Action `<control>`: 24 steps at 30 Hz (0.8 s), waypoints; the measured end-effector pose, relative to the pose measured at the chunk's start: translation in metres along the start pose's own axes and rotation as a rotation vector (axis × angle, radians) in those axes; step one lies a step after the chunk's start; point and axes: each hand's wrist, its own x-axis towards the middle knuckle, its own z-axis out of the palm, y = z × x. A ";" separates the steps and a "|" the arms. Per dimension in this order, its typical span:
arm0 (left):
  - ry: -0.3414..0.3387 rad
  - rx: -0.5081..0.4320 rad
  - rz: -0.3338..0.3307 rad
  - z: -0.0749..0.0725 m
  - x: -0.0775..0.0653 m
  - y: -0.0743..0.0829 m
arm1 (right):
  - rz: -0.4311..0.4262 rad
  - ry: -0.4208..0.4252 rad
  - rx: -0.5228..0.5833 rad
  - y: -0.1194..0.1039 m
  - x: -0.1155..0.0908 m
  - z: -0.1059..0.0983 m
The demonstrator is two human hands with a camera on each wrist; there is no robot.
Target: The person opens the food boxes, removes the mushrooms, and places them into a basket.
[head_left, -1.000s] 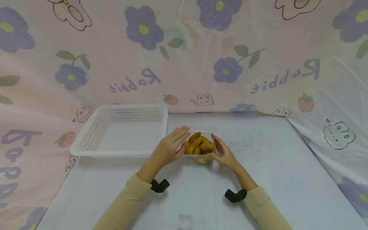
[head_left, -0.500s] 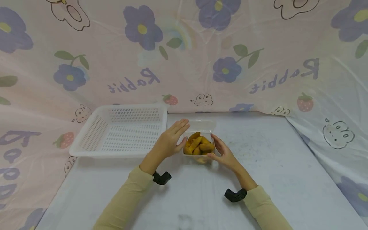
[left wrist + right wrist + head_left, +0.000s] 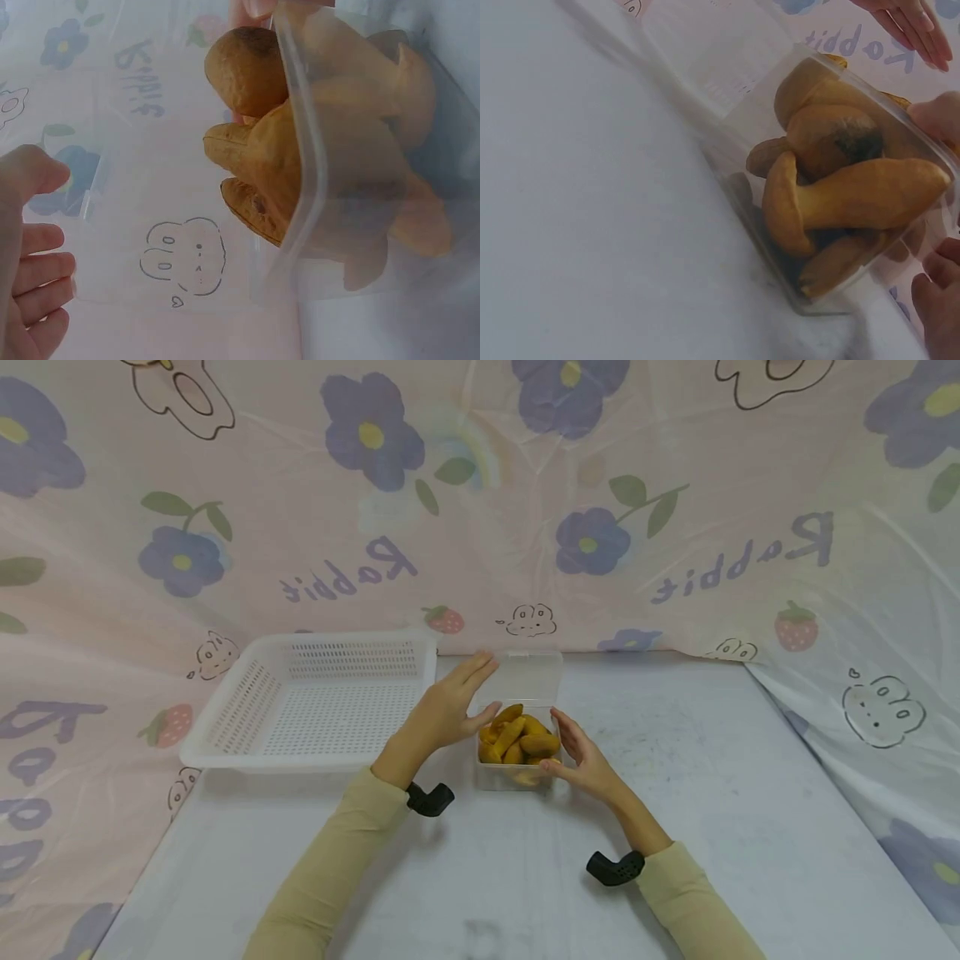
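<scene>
A small clear plastic box (image 3: 507, 778) stands on the table, filled with several yellow-brown mushrooms (image 3: 517, 737). Its hinged clear lid (image 3: 534, 678) is raised at the far side. My left hand (image 3: 448, 702) is at the lid's left edge, fingers fairly straight and thumb spread; whether they touch the lid cannot be told. In the left wrist view that hand (image 3: 39, 274) shows loosely bent fingers beside the transparent lid. My right hand (image 3: 588, 764) holds the box's right side, thumb near the front corner. In the right wrist view its fingers (image 3: 943, 281) lie along the box wall.
A white perforated plastic basket (image 3: 330, 758) stands to the left of the box. Behind the white table (image 3: 720, 827) hangs a pink printed curtain (image 3: 480, 543). Each wrist wears a black curved device (image 3: 617, 869).
My left hand has moved up and away from me. The lid's free edge now stands higher in the view above the box. My right hand and the box have stayed put.
</scene>
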 end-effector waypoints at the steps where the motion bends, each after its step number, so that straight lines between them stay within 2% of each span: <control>1: -0.015 -0.003 -0.012 0.000 0.002 -0.001 | 0.002 -0.001 0.003 0.000 0.000 0.000; 13: -0.193 -0.029 -0.166 0.001 0.016 -0.006 | -0.010 -0.024 0.013 -0.001 0.001 -0.001; 24: -0.420 -0.047 -0.339 0.010 0.032 -0.012 | -0.009 -0.016 0.005 -0.002 0.002 -0.002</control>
